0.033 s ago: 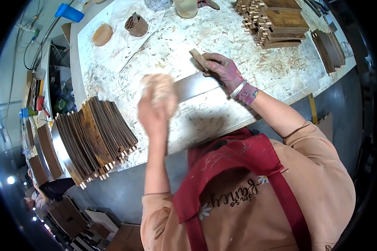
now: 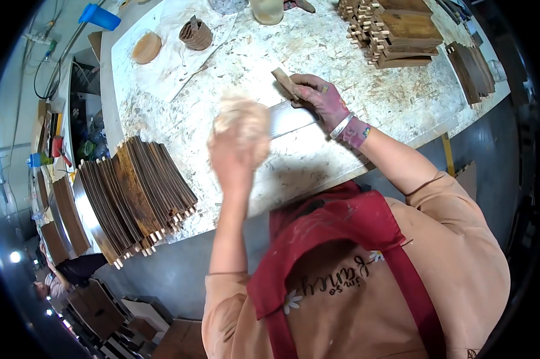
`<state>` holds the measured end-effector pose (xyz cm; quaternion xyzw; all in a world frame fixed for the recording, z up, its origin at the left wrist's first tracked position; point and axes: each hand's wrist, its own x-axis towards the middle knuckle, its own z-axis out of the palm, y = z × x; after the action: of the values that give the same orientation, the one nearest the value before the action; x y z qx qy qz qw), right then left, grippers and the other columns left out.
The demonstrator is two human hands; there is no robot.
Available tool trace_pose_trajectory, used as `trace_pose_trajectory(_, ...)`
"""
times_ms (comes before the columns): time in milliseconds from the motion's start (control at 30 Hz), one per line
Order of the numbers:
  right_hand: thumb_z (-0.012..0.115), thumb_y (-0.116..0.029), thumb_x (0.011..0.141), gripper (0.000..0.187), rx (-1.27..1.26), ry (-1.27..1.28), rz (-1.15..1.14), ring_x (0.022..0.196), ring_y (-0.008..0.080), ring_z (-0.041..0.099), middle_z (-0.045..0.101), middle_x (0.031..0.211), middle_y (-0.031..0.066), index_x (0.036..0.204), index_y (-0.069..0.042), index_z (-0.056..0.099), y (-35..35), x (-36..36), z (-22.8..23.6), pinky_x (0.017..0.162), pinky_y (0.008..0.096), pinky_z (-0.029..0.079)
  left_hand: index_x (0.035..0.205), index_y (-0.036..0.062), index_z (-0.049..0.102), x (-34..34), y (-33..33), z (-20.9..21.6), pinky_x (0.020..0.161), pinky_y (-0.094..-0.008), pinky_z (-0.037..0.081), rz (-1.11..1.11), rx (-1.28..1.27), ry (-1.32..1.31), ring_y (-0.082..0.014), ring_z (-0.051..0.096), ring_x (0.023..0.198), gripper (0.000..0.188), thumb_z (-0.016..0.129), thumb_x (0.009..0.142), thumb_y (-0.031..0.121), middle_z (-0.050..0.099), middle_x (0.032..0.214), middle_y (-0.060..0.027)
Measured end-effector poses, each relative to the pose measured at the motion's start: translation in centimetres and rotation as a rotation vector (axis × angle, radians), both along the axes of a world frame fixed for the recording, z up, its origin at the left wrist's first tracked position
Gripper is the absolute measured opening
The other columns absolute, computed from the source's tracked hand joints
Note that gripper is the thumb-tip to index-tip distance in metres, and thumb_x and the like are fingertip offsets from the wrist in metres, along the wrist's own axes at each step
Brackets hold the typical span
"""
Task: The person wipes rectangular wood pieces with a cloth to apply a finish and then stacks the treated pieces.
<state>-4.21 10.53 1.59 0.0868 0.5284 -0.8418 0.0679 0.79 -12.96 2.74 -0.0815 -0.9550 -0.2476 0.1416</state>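
- Pale rag (image 2: pixel 241 116), bunched and blurred, sits in the left hand (image 2: pixel 234 157). The hand is raised above the counter (image 2: pixel 396 102) and its fingers look closed round the wad, though the blur hides the grip itself.
- The right hand (image 2: pixel 325 99), in a pink stained glove, is clamped on a small wood block (image 2: pixel 282 81) and presses down on the far end of a light plank (image 2: pixel 289 119).
- The plank lies flat on the counter between the two hands. Its near end is hidden under the rag.
- Nothing has shifted against the other picture. Both hands, the rag and the plank stand where they did, so the wiping looks mid-stroke, with the plank pinned in place.
- Left of the hands, a fan of dark slats (image 2: pixel 139 191) stands on edge at the counter's near corner.
- Farther back lie a round brown pad (image 2: pixel 146 48) and a ribbed cup (image 2: pixel 195 35), both on a white sheet. A pale jar (image 2: pixel 267 9) stands at the far edge.
- To the right are stacked wood pieces (image 2: pixel 402 30) with notched ends, and beyond them flat dark panels (image 2: pixel 470 66).
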Motion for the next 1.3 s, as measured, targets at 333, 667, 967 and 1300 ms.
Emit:
trace_pose_trajectory(333, 0.069, -0.023, 0.091, 0.045, -0.016, -0.116, 0.023, 0.093, 0.0161, 0.064, 0.066, 0.109, 0.0109, 0.124, 0.005, 0.056, 0.4, -0.6, 0.3, 0.080, 0.0282, 0.055, 0.118, 0.0041, 0.065, 0.3, -1.3, -0.6, 0.093, -0.0483, 0.045, -0.111, -0.062, 0.181, -0.0378, 0.059, 0.106, 0.033, 0.061, 0.087, 0.015, 0.062, 0.115, -0.0203)
trace_pose_trajectory(667, 0.067, -0.025, 0.093, 0.031, -0.311, -0.286, 0.073, 0.072, 0.0146, 0.065, 0.064, 0.087, 0.0073, 0.111, -0.001, 0.060, 2.8, -2.1, -1.1, 0.068, 0.0280, 0.058, 0.128, 0.0085, 0.060, 2.0, -1.8, 0.4, 0.100, -0.0491, 0.039, -0.156, -0.108, 0.004, -0.0352, 0.054, 0.115, 0.041, 0.061, 0.089, 0.019, 0.059, 0.122, -0.0168)
trace_pose_trajectory(967, 0.063, -0.023, 0.093, 0.028, -0.449, -0.256, 0.097, 0.075, 0.0200, 0.065, 0.062, 0.091, 0.0125, 0.106, 0.001, 0.059, 3.6, -2.1, -1.4, 0.071, 0.0329, 0.059, 0.132, 0.0126, 0.059, 2.8, -2.2, -1.4, 0.105, -0.0453, 0.037, -0.257, -0.194, -0.193, -0.0356, 0.050, 0.125, 0.049, 0.065, 0.083, 0.010, 0.060, 0.127, -0.0186)
trace_pose_trajectory(1300, 0.064, -0.022, 0.093, 0.028, -0.509, -0.337, 0.112, 0.069, 0.0199, 0.062, 0.059, 0.090, 0.0126, 0.101, 0.004, 0.056, 3.6, -2.4, -1.1, 0.064, 0.0338, 0.056, 0.134, 0.0144, 0.056, 1.8, 4.5, -2.9, 0.109, -0.0504, 0.032, -0.469, -0.304, -0.025, -0.0349, 0.047, 0.130, 0.045, 0.059, 0.089, 0.015, 0.053, 0.139, -0.0131)
